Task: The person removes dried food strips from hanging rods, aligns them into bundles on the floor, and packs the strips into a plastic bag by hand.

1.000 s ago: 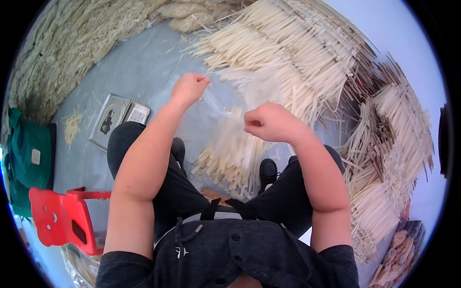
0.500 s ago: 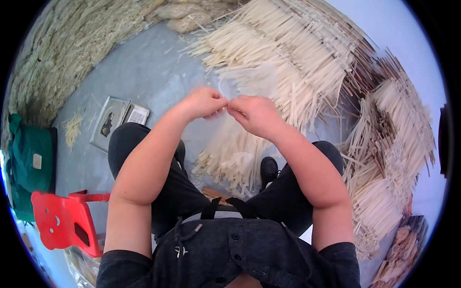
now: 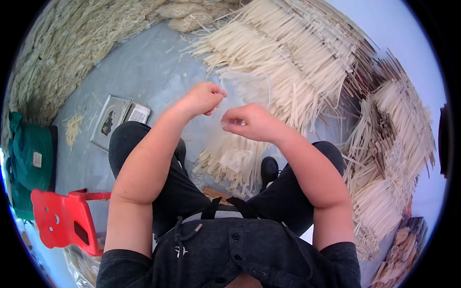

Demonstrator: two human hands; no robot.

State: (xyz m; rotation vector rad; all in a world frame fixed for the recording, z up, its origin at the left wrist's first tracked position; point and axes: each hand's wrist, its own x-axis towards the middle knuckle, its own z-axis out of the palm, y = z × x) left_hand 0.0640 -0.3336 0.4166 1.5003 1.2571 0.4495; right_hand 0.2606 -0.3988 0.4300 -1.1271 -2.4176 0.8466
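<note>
A thin, see-through plastic bag hangs around and between my two hands, over pale flat strips. My left hand is at the bag's left edge, fingers curled and pinched together. Slightly lower and to the right, my right hand has thumb and fingers closed on the bag's film. The lower part of the bag drapes in front of a small heap of pale strips between my feet. Its outline is faint against them.
Large stacks of pale strips lie ahead and more strips at right. A scale with a metal tray sits by my left knee. A red chair and green bag are at left; a fibrous pile is behind.
My hands, which were fingertip to fingertip, have moved apart. The right hand has dropped lower, and the plastic bag has shifted down a little between them.
</note>
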